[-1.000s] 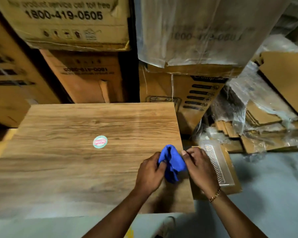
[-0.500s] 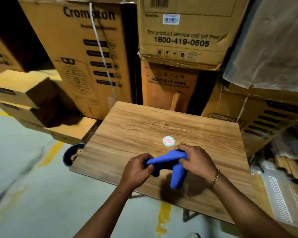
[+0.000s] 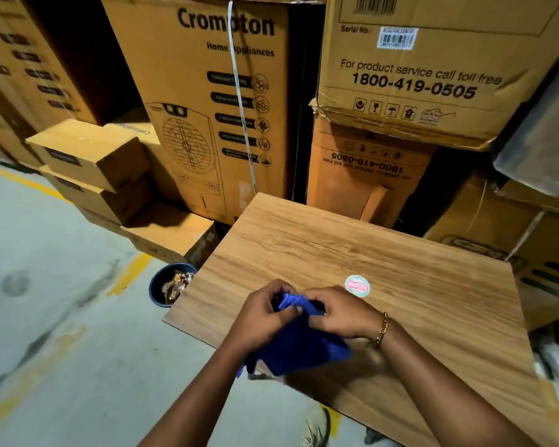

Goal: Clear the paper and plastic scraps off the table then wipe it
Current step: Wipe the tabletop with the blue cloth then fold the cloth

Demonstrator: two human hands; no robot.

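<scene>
A blue cloth (image 3: 299,346) hangs between both hands over the near left part of the wooden table (image 3: 417,279). My left hand (image 3: 263,317) pinches its top edge with curled fingers. My right hand (image 3: 342,312), with a gold bracelet at the wrist, grips the same edge just to the right. The cloth's lower part drapes down onto the tabletop and over its near edge. A round pink and green sticker (image 3: 357,285) lies on the wood just beyond my right hand. No loose scraps show on the tabletop.
A dark blue bin (image 3: 157,287) with crumpled scraps inside stands on the floor at the table's left corner. Stacked cardboard boxes (image 3: 207,101) wall in the back and both sides. Grey concrete floor (image 3: 62,317) with yellow lines spreads to the left.
The view has swung left and the table now sits to the right. The hands have drawn closer together and the cloth has unfolded, hanging lower and wider than before.
</scene>
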